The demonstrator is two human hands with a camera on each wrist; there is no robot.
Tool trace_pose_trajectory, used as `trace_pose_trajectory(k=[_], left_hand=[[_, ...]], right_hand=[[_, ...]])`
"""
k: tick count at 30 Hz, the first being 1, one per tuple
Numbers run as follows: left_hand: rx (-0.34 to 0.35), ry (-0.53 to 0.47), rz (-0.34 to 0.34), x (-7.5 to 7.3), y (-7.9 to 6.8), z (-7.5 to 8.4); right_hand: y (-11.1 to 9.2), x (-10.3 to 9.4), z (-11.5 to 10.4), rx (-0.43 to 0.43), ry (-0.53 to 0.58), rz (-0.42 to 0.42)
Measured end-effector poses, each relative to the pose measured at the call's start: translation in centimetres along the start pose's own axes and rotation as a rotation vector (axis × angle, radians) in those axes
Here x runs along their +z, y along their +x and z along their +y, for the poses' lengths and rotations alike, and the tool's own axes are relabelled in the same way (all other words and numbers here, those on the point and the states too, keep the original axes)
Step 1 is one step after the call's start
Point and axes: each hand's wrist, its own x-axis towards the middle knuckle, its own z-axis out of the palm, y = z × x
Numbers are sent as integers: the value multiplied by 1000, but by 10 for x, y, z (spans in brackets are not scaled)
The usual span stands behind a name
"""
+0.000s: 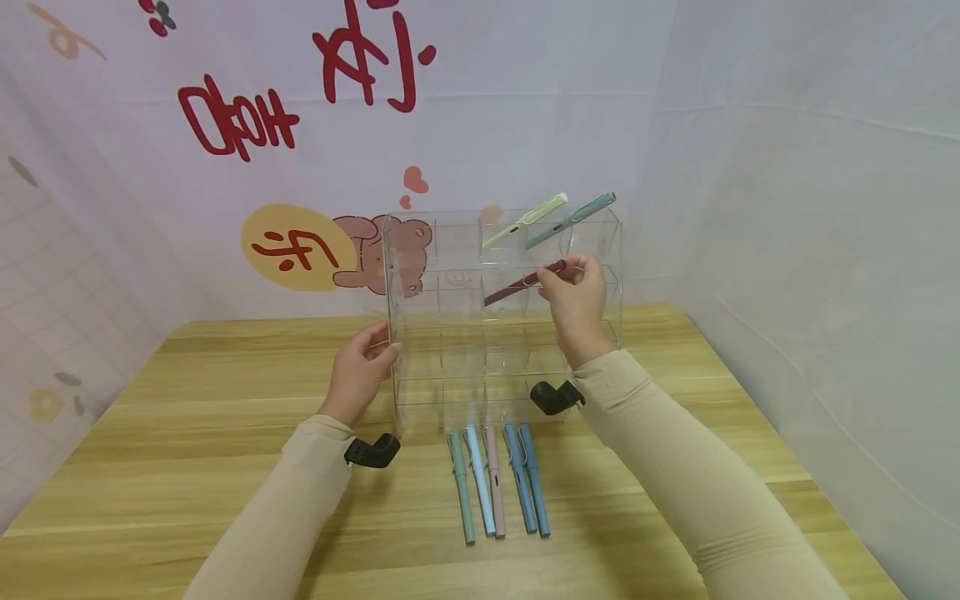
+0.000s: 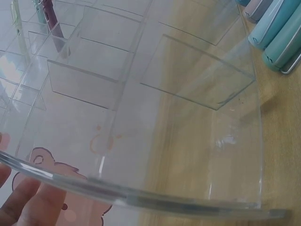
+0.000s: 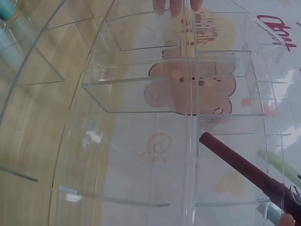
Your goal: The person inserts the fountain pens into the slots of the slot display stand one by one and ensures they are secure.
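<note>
Beige sleeves (image 1: pixel 697 492), left hand (image 1: pixel 360 371) gripping clear rack (image 1: pixel 450 379) side, right hand (image 1: pixel 579 304) pinching maroon pen (image 1: pixel 517 287) tilted at second tier (image 1: pixel 457 302), five pens (image 1: pixel 495 483) below, red characters (image 1: pixel 406 58) on backdrop (image 1: pixel 540 150).

Wood-grain table (image 1: pixel 232 392) is bordered far, left and right by creased white sheeting (image 1: pixel 570 125), the far side bearing red characters (image 1: pixel 407 71) and a yellow oval (image 1: pixel 300 248).

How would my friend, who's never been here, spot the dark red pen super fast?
Look at the clear rack on the wooden table. At its upper right, the right hand holds the dark red pen. Unlike the pale green pen and teal pen just above, it's dark and held.
</note>
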Motion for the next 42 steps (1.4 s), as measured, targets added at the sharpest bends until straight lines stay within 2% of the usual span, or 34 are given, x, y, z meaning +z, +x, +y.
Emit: trace_pose_trajectory(k=[11, 15, 19, 23, 31, 38, 42], left_hand=[[-1, 3, 4, 0, 2, -3], [-4, -1, 2, 1, 3, -4], [-5, -1, 2, 2, 2, -5], [-5, -1, 3, 2, 3, -5], [4, 10, 12, 2, 4, -4], [1, 15, 20, 2, 5, -3], [-4, 11, 14, 2, 4, -4]], right_hand=[[-3, -18, -1, 8, -46, -68], [-11, -29, 0, -40, -75, -59], [-25, -41, 5, -48, -124, -98], [-42, -55, 13, -7, -192, -177], [-71, -76, 44, 139, -355, -346], [-90, -84, 72, 177, -503, -426], [-97, -85, 83, 206, -544, -463]])
